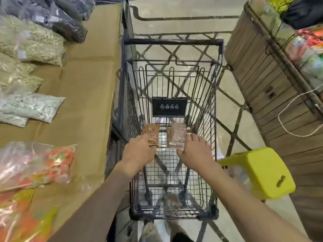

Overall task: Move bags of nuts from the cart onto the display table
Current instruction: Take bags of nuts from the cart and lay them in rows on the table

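A black wire cart point(172, 42) stands in the aisle in front of me, seen from above. Both my arms reach into its basket. My left hand point(139, 152) grips a small clear bag of brown nuts point(151, 132). My right hand point(194, 151) holds a second small clear bag of nuts point(176, 135) by its near edge. Both bags are over the cart's wire floor, side by side. The display table point(83, 95), covered in brown cardboard, runs along the cart's left side.
On the table lie bags of pale seeds point(31, 109), greenish goods point(33, 42), dark bags point(57, 16) and colourful candy point(36, 165). A yellow stool point(258, 173) stands at the cart's right. A wooden slatted display point(272, 88) lines the right side.
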Tool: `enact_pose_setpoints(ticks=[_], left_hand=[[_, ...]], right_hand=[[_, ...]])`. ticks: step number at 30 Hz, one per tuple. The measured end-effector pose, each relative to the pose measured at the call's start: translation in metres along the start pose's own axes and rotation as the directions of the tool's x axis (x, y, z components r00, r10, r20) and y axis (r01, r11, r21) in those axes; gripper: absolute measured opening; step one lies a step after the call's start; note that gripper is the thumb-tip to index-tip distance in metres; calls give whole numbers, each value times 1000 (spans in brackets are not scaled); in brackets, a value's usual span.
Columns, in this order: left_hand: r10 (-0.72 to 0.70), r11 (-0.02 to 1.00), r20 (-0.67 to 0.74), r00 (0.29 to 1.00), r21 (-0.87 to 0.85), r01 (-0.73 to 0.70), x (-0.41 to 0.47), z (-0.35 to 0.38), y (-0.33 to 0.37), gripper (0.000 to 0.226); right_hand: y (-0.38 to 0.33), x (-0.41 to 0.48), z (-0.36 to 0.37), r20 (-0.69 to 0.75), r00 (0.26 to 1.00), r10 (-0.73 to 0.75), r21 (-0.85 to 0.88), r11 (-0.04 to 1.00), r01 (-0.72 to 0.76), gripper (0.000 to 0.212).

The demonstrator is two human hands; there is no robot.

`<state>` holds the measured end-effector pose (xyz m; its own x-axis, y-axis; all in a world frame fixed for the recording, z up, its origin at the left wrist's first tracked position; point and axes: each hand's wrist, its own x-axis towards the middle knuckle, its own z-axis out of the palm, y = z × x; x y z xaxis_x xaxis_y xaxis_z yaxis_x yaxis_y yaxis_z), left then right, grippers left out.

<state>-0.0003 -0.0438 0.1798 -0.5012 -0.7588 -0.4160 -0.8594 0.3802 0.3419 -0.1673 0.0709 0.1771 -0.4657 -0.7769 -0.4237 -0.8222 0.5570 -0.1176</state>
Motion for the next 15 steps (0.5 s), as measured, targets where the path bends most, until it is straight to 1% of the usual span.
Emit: enact_pose_setpoints(ticks=[5,9,13,15], left_hand=[[-86,996,106,991,-5,87,72,22,7,31],[-118,981,151,981,-138,139,123,50,1,19],[-193,919,191,962,-307,246,171,82,-18,10],[-257,872,182,949,-379,308,193,98,-30,26]], right_hand=[[17,71,19,70,997,-13,-9,1000,14,79],[27,126,44,101,995,-4,10,1000,3,75],[34,175,72,120,992,27,146,988,-45,77],[37,197,86,133,989,70,228,969,-99,76]])
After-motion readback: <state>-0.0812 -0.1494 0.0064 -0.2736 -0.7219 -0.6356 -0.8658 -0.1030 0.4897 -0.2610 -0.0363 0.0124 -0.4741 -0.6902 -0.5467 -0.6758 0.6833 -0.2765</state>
